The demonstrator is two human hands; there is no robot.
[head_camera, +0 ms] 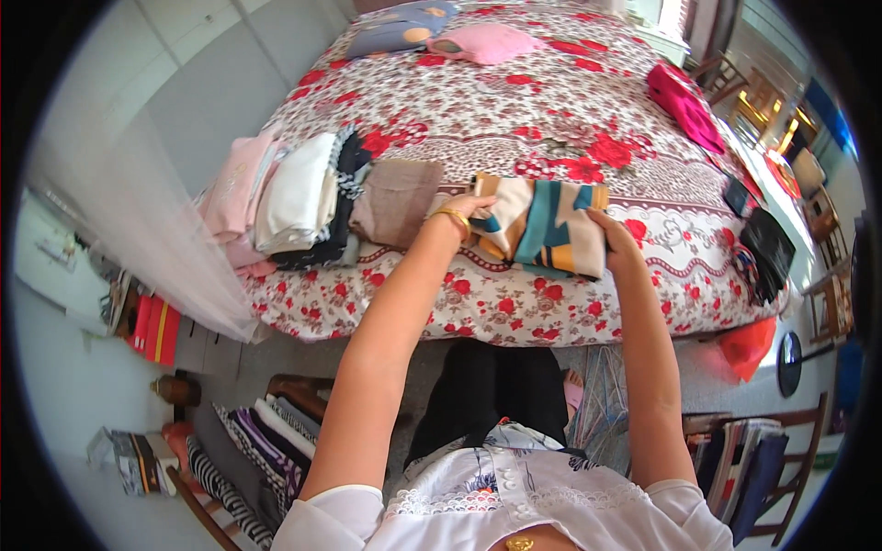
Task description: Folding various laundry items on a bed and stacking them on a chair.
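Observation:
A folded cloth [551, 224] patterned in teal, cream, tan and mustard lies at the near part of the bed. My left hand [468, 210], with a gold bangle at the wrist, grips its left edge. My right hand [613, 237] holds its right edge, the thumb on top. Just left of it lies a folded brown cloth [400, 200]. Farther left stand stacks of folded clothes: pink ones [238, 193], white ones [300, 200] and black patterned ones [351, 162]. All rest on a floral bedspread [537, 303].
Pillows [486, 43] lie at the bed's far end, a magenta garment [682, 107] and a black bag [765, 251] along its right side. Chairs with folded clothes [744, 468] stand behind on both sides. A sheer curtain [158, 227] hangs left; wire hangers [599, 399] are near the floor.

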